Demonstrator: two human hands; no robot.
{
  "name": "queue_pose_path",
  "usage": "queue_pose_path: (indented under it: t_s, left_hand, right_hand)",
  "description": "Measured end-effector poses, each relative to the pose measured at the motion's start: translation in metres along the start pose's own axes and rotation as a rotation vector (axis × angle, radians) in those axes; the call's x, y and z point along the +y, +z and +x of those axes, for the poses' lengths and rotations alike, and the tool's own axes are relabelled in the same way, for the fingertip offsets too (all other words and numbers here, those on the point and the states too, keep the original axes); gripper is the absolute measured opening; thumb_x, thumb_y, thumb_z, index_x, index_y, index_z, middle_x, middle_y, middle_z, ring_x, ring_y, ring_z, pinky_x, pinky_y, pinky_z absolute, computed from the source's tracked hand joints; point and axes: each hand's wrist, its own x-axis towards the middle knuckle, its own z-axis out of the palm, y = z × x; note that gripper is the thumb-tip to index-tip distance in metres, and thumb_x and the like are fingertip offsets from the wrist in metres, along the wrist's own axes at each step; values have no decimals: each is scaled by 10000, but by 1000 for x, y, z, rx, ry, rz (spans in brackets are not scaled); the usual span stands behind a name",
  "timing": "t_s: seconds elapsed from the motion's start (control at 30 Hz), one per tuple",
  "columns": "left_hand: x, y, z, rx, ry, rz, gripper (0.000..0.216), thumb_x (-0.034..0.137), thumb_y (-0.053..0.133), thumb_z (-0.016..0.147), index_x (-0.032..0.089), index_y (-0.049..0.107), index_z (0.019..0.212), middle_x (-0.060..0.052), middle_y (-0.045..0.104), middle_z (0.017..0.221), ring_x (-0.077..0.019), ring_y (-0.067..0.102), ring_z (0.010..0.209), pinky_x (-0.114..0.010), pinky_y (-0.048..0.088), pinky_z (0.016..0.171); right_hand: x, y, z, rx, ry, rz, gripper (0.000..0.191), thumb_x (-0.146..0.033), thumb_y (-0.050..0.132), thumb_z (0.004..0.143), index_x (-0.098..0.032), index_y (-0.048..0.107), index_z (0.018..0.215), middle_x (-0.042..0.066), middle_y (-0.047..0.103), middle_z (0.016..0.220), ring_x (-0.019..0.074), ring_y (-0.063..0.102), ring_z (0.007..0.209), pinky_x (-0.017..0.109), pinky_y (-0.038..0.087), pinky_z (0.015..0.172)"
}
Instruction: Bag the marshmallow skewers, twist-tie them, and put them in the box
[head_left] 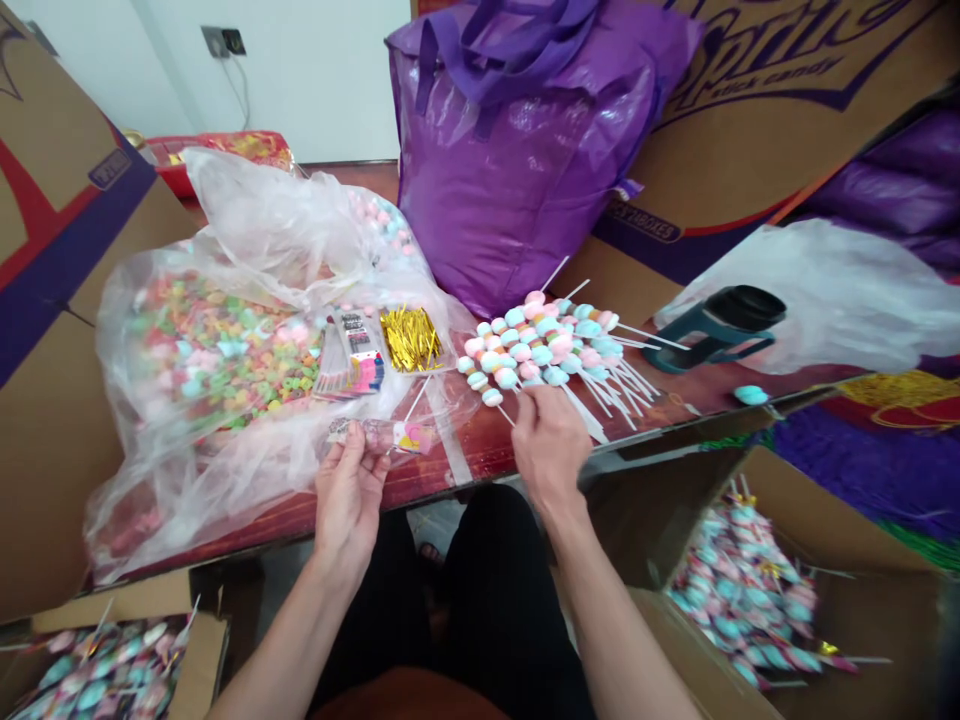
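Note:
My left hand (351, 490) pinches a small clear printed plastic bag (411, 437) at the table's front edge. Closed fingers of my right hand (551, 440) are at the near side of a pile of marshmallow skewers (517, 345), on the white stick of one marshmallow skewer (491, 397). The fingertips partly hide that stick. Beyond my left hand lie a stack of printed bags (351, 360) and a tray of gold twist ties (409, 338). Loose ring-shaped candies and marshmallows (225, 345) spread over clear plastic sheeting on the left.
A purple bag (517, 170) stands behind the pile. To the right are a dark teal tumbler (716, 330) and a single blue marshmallow piece (751, 395). Cardboard boxes of finished-looking skewers sit low at left (206, 640) and right (870, 620). Large cartons flank the table (480, 450).

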Motion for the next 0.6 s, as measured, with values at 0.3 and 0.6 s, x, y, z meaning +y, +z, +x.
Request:
queue_pose_path:
  t_s: [0.3, 0.6]
  left_hand:
    - [-6, 1, -2, -29, 55, 8, 314, 266, 898, 641, 169, 625, 763, 33, 685, 696, -93, 670, 645, -190, 505, 594]
    - [-5, -5, -6, -149, 199, 152, 419, 381, 915, 576, 165, 592, 732, 49, 643, 705, -86, 639, 634, -201, 514, 610]
  right_hand:
    - [-6, -74, -93, -167, 197, 689, 146, -322, 655, 901, -210, 708, 825, 6, 643, 753, 173, 593, 705, 282, 462, 678]
    - [14, -81, -96, -209, -26, 577, 92, -249, 643, 915, -254, 722, 869, -3, 658, 755, 180, 590, 724, 317, 413, 716]
